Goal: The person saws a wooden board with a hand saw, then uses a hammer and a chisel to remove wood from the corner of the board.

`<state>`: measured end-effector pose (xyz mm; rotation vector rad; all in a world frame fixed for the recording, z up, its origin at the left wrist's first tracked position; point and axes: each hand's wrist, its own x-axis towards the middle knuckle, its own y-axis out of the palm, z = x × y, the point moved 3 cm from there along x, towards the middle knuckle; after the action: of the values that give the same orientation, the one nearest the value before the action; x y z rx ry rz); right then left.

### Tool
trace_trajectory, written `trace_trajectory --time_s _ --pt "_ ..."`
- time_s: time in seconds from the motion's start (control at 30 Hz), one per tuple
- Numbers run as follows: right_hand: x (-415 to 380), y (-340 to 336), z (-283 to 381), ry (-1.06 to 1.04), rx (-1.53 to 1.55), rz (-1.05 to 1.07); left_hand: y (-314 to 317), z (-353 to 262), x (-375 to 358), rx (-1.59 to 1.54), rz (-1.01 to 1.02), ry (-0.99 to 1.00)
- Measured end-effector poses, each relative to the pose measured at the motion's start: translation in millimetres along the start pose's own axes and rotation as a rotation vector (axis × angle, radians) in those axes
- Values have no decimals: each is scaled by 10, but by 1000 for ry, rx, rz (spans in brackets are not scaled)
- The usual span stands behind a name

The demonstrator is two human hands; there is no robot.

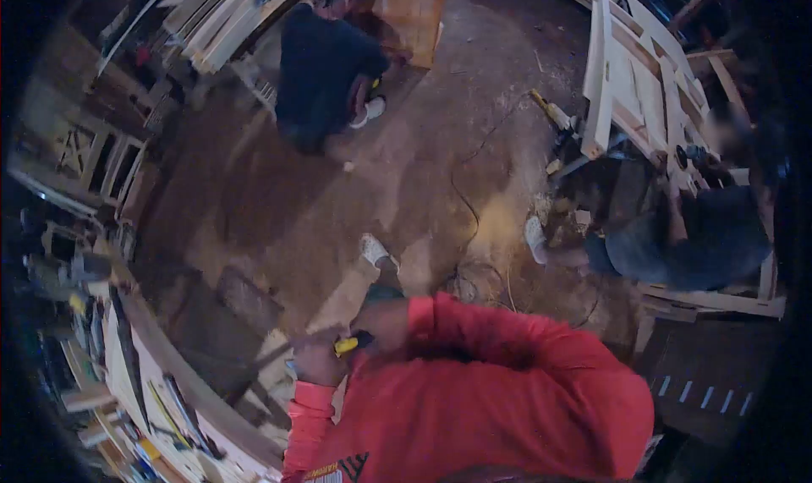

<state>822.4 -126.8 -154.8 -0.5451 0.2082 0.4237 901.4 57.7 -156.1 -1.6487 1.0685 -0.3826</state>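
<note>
My two hands are close together in front of my red shirt (482, 398), low in the head view. A small yellow-and-black hand tool (347, 346) shows between them; its exact kind is too blurred to make out. My right hand (377, 329) reaches across from the right and seems closed on the tool's dark end. My left hand (318, 361) is right beside its yellow end, fingers dim and smeared. Below the hands are pale wood pieces (272, 390) on the floor, partly hidden by my left arm.
A person in dark clothes (317, 73) crouches ahead by a wooden panel (414, 18). Another person (685, 238) sits at right by wooden frames (634, 77). A cable (465, 200) crosses the floor. A bench (161, 348) with tools and timber runs along the left.
</note>
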Motion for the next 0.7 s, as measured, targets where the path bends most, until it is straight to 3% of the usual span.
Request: trace_trajectory --time_s 0.07,0.13,0.2,0.23,0.27,0.33,0.4,0.5,0.6,0.67,0.7 --pt "210 -397 -443 3 183 -200 239 305 634 -82 308 -142" --pt "285 -1011 -1155 -9 229 -443 238 402 1267 -238 81 -129" --pt "153 -1668 -2148 327 476 -607 489 649 1893 -196 -268 -32" --pt "-57 -2122 -2162 346 640 -761 620 772 2191 -158 -440 10" --pt "-275 -2594 -2141 341 797 -928 555 867 2530 -253 -202 -112" --pt "-575 -3163 -2632 405 1022 -1044 347 856 3025 -349 124 -320" --pt "-657 -3754 -2864 421 1068 -1149 10 797 3479 -356 301 -489" --pt "-519 -4507 -3410 263 1252 -1149 377 1232 3750 -406 -72 -405" --pt "-150 -5251 -4211 129 1345 -1163 364 1320 3875 -91 127 -501" --pt "139 -5904 -4711 67 1304 -1089 838 1773 3856 -166 438 -666" --pt "291 -6281 -4997 34 1281 -1048 877 1812 3835 -134 475 -693"
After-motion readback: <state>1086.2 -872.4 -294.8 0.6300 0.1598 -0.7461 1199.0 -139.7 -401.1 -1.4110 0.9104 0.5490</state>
